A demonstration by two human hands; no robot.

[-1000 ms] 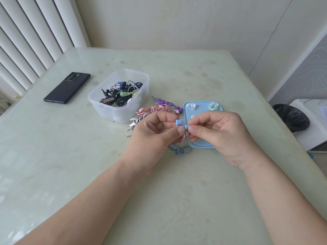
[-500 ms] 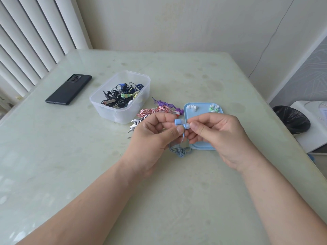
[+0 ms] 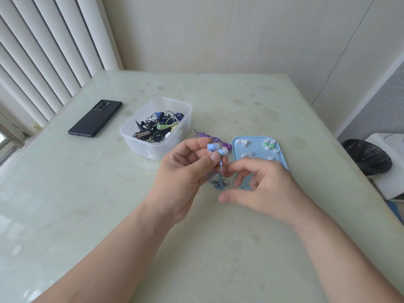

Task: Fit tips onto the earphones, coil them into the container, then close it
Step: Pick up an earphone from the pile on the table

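My left hand (image 3: 185, 171) pinches a pair of light blue earphones (image 3: 217, 149) between thumb and fingers, both buds pointing right, one with a white tip. Their blue cord (image 3: 218, 180) hangs in a loose bundle below. My right hand (image 3: 264, 184) hovers just right of the cord with relaxed, spread fingers and holds nothing. Behind it lies a light blue lid (image 3: 282, 156) carrying several loose white and green ear tips (image 3: 269, 145). A clear plastic container (image 3: 140, 141) at centre left holds tangled earphones.
Purple earphones (image 3: 206, 136) lie on the table between the container and the lid. A black phone (image 3: 95, 118) lies at the left near the window blinds. A black-lined bin (image 3: 367, 156) stands beyond the table's right edge.
My right hand has let go of the earbud and dropped down and right, its fingers spread. My left hand still holds the blue earphones, and the camera has tilted slightly.
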